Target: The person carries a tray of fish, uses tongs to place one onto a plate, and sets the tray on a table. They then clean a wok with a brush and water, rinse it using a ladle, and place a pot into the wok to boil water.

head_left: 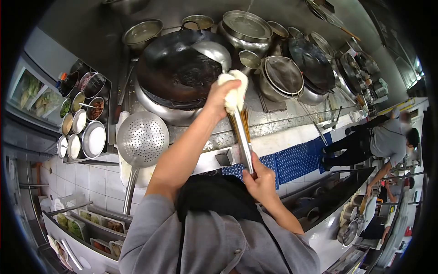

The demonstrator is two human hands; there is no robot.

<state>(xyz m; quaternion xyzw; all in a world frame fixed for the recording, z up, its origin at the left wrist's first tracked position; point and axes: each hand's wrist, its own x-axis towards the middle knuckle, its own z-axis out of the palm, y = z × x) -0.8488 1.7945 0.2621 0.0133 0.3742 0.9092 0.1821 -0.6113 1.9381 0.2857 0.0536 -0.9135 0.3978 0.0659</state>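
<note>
A large metal ladle point(214, 51) reaches over the dark wok point(178, 75), its bowl above the wok's right side. My left hand point(222, 97) is closed on a bunched white cloth point(236, 93), which wraps the ladle's handle just below the bowl. Lower down, my right hand point(261, 179) grips the end of the same handle. Close to my left forearm, a perforated strainer point(143, 139) lies on the counter edge with its handle toward me. The wok's inside is blackened and shiny.
Metal bowls of seasonings point(93, 139) stand at the left. Pots point(246, 26) line the back, and a sieve over a pot point(284, 75) sits right of the ladle. A second wok point(312, 64) is farther right. A person point(385, 139) stands at the far right.
</note>
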